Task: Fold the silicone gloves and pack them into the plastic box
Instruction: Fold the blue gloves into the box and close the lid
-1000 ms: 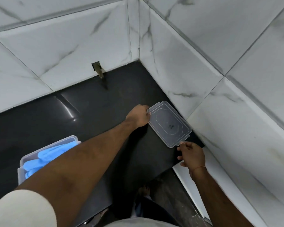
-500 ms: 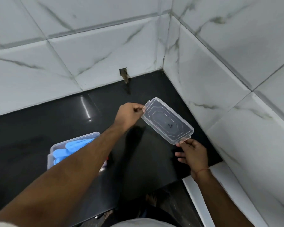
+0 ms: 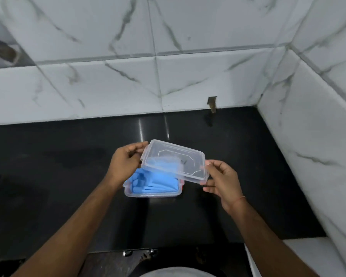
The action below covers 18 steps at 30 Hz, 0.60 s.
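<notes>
A clear plastic box (image 3: 148, 193) stands on the black counter (image 3: 58, 176) in the middle of the view. Folded blue silicone gloves (image 3: 154, 182) lie inside it. The clear lid (image 3: 174, 160) hovers tilted just above the box, covering its far part. My left hand (image 3: 124, 162) pinches the lid's left end. My right hand (image 3: 222, 178) pinches its right end. Through the lid the gloves show faintly.
White marble-look tiled walls (image 3: 168, 82) close the counter at the back and on the right. A small metal stub (image 3: 212, 103) sticks out at the wall's base. The counter's front edge (image 3: 168, 249) runs below my arms.
Both hands carried the lid from the right corner leftward to above the box. The view swung left, so the box now sits in the middle.
</notes>
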{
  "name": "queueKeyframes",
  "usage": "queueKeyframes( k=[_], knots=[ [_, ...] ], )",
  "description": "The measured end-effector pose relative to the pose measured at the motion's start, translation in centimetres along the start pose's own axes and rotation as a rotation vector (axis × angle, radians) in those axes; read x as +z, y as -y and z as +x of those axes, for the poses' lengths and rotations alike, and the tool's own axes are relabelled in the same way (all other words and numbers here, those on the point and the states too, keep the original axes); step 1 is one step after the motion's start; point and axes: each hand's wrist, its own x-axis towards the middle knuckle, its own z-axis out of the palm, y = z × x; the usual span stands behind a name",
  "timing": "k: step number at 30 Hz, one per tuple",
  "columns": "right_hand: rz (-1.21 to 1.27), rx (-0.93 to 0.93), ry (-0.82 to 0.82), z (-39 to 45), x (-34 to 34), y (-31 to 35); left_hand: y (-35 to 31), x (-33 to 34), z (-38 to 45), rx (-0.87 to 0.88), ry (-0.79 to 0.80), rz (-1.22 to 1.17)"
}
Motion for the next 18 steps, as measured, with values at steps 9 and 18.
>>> queueKeyframes(
  k=[9,18],
  knots=[
    [-0.250,-0.040,0.027,0.1,5.6,-2.5,5.4,-5.1,-3.2,-0.155,-0.072,-0.055],
    [-0.697,-0.226,-0.068,0.8,7.1,-2.1,7.7,-4.8,-3.2,-0.156,-0.144,0.167]
  ],
)
